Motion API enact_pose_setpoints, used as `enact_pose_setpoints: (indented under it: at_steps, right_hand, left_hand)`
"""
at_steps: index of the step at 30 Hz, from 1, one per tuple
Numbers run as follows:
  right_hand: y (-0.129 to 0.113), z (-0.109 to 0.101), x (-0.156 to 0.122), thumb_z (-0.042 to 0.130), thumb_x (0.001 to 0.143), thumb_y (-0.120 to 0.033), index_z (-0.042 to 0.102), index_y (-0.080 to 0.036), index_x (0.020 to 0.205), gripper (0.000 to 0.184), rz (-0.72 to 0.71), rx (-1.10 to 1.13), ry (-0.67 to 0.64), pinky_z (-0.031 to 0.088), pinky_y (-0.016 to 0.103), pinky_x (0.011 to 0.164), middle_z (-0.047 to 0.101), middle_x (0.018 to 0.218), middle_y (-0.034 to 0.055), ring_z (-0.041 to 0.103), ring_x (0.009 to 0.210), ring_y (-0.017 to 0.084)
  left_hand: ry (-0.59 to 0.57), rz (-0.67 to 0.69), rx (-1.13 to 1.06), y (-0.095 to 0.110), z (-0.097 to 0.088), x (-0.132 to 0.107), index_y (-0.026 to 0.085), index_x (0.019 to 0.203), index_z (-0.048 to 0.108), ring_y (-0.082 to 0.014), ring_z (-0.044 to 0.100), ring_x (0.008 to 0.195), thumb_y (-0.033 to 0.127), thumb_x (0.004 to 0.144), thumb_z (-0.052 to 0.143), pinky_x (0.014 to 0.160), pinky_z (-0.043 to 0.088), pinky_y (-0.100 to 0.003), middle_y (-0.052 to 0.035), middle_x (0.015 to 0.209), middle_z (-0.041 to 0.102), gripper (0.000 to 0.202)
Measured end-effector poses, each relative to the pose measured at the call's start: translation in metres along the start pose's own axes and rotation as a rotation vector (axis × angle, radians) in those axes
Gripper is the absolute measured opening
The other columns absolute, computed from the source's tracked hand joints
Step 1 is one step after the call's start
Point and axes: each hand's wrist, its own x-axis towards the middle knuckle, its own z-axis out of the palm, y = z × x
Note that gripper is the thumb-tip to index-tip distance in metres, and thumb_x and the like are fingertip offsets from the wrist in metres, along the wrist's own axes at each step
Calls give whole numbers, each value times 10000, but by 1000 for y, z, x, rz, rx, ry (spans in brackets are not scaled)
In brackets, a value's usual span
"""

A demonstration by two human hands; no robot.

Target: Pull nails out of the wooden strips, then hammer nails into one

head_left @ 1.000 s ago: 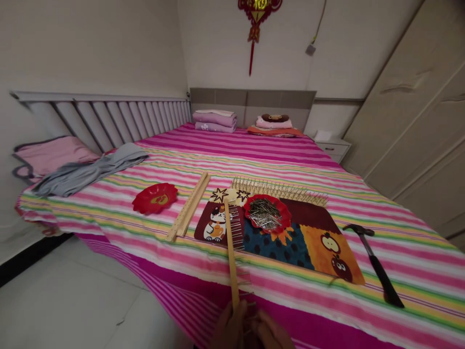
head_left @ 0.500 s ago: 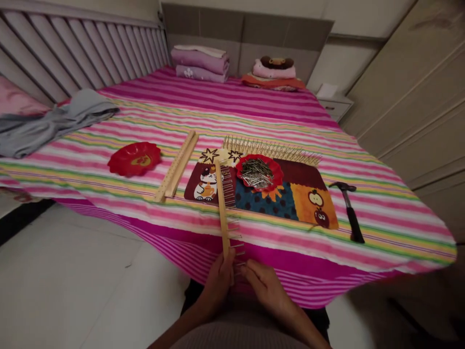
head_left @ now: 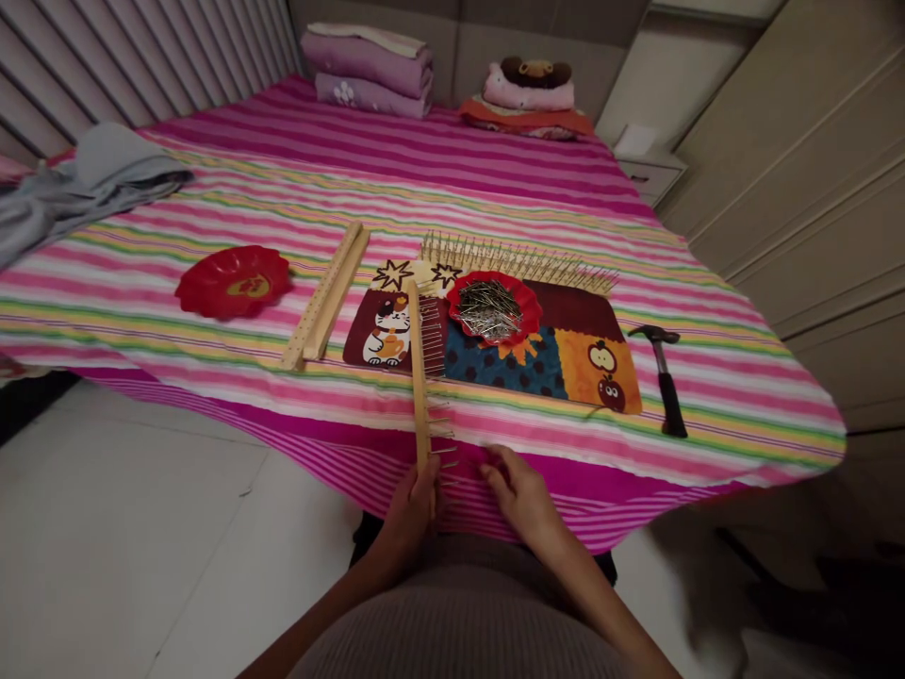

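Note:
My left hand is closed round the near end of a wooden strip, which has a row of nails sticking out of its right side. The strip's far end lies over a printed mat. To the right of the strip, my right hand is off the nails, its thumb and fingers apart with nothing visible in them. A red scalloped dish full of loose nails sits on the mat. Behind it stand several nail-studded strips.
Two wooden strips with holes lie left of the mat, beside another red dish. A hammer rests on the right. Grey clothing lies at the left. Folded bedding is piled at the far end of the striped bed.
My right hand has drawn away from the nails to the right, and its fingers have opened. My left hand keeps its hold on the strip. The view has tilted down.

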Motion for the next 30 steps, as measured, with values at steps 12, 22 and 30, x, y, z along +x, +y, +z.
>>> enact_pose_setpoints:
  at_steps: [12,22,30]
  right_hand:
    - [-25,9,-18,368,888,-363,379,-239,615,301,79,148,-237,300,262,511,382,546,-50,374,510,129]
    - [-38,19,-18,445,909,-398,460,-224,667,298,-17,-140,-376,320,269,563,516,627,-21,476,601,143]
    - [-41,28,-20,474,875,-295,408,-217,605,289,42,34,-423,300,247,530,432,583,-51,421,581,117]
  left_hand:
    - [80,-12,125,-1,-8,-2,217,609,425,-77,313,389,713,708,548,391,264,-220,84,444,366,521]
    - [11,77,104,-8,-13,-6,221,586,376,-83,295,434,754,716,509,422,245,-227,79,462,340,564]
    - [44,83,115,-9,-16,-4,219,578,402,-91,292,447,709,724,554,439,260,-239,80,468,325,533]
